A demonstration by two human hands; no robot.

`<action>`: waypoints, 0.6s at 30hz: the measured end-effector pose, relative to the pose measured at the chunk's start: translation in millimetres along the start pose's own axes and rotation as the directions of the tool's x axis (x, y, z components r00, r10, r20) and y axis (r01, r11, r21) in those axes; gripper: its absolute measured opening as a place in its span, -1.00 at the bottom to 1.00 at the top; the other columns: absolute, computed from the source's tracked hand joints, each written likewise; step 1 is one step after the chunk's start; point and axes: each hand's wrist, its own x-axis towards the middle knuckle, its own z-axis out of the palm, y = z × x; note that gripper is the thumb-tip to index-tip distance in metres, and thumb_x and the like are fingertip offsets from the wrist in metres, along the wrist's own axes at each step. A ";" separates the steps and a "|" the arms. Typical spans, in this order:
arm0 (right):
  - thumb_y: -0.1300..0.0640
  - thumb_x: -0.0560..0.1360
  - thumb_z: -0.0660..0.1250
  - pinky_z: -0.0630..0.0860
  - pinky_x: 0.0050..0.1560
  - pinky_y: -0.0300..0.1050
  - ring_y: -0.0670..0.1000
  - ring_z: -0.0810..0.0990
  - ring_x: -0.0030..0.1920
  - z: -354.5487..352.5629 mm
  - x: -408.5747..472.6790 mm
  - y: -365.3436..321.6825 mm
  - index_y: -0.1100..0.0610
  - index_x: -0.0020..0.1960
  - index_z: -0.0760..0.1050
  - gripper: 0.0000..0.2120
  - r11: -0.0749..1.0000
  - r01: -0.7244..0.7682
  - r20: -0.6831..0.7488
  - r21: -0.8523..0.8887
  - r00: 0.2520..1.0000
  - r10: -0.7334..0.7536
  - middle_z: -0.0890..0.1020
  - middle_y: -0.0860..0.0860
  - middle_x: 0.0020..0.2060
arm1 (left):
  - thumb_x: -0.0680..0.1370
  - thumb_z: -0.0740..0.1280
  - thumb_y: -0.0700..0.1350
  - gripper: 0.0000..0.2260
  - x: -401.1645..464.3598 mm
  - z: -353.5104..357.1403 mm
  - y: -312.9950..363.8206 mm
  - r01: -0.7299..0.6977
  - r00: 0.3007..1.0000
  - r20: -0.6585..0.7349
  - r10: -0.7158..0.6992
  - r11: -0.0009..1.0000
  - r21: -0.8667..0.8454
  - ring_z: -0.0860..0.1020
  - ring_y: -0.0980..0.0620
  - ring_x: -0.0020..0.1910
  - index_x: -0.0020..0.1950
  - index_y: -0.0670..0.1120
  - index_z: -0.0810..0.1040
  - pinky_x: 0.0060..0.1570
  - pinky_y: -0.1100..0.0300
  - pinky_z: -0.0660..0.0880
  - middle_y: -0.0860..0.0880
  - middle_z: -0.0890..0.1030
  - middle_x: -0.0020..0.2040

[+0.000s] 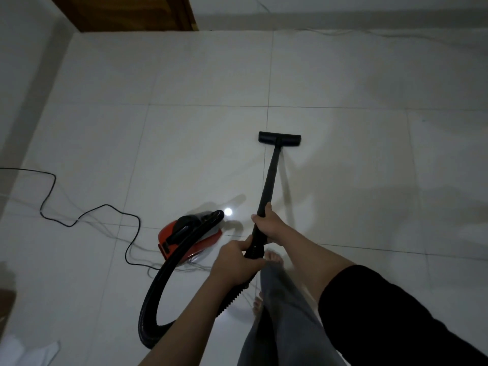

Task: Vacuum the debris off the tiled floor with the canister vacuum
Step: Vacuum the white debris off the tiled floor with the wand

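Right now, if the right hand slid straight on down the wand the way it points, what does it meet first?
The right hand meets nothing along the bare black wand until the floor head, flat on the tiled floor. Beyond it, open tile up to the far wall, as far as this view shows.

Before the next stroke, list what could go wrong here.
1. The power cord lies in loose loops on the floor left of the red canister; pulling the canister along could snag it.
2. The hose curls beside the bare feet, a likely trip if the person steps back.
3. Dim light may hide debris on the pale tiles.
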 end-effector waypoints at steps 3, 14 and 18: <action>0.04 0.63 0.16 0.59 -0.15 0.02 0.12 0.58 0.00 21.0 8.9 -11.9 -0.08 0.54 -0.38 -0.23 1.000 -0.014 0.010 0.015 1.000 0.014 0.50 0.13 0.19 | 0.40 0.42 -0.14 -0.55 2.9 -27.1 -6.5 0.003 1.000 0.011 -0.003 1.000 0.013 0.59 0.04 -0.44 0.29 0.03 0.53 -0.40 0.10 0.63 -0.07 0.62 -0.27; 0.05 0.64 0.14 0.59 -0.09 0.05 0.13 0.58 0.03 88.8 17.2 -58.3 -0.07 0.54 -0.41 -0.23 0.999 -0.053 0.019 0.012 0.998 0.053 0.49 0.16 0.24 | 0.40 0.42 -0.14 -0.66 2.6 -108.9 -30.6 -0.050 0.999 -0.009 0.052 0.993 0.111 0.57 0.14 -0.26 0.18 -0.03 0.60 -0.08 0.12 0.61 0.07 0.59 -0.25; 0.03 0.62 0.16 0.60 0.06 0.14 0.14 0.60 0.10 131.3 18.0 -66.4 -0.09 0.53 -0.40 -0.22 0.999 -0.049 0.019 -0.022 0.999 0.049 0.52 0.14 0.22 | 0.39 0.42 -0.14 -0.64 -9.8 -141.4 -54.1 -0.030 1.000 -0.002 0.030 0.996 0.079 0.55 0.15 -0.41 0.17 0.04 0.59 -0.27 0.18 0.60 0.06 0.59 -0.32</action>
